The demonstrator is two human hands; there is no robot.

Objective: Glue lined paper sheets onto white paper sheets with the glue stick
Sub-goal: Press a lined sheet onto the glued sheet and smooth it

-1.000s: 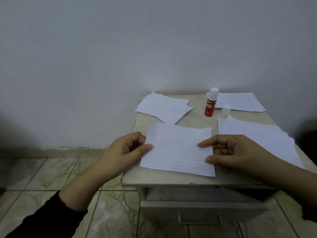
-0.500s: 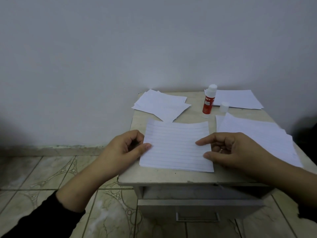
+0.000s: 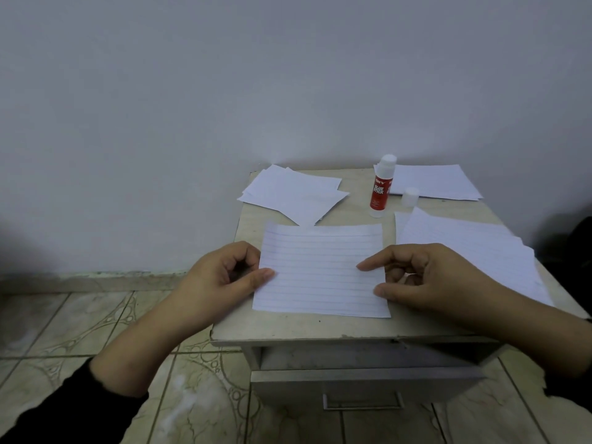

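Here | glue stick upright, uncapped, label "GLUE STICK" | left hand and right hand each pinch lined sheet edges.

Bare hands, left hand and right hand. Black long sleeve pushed up the left forearm; right sleeve looks dark too, barely visible though.

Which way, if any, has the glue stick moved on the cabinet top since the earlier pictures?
No. The glue stick stands upright in the same spot, beside its cap and the rear right paper sheet; only the camera shifted.
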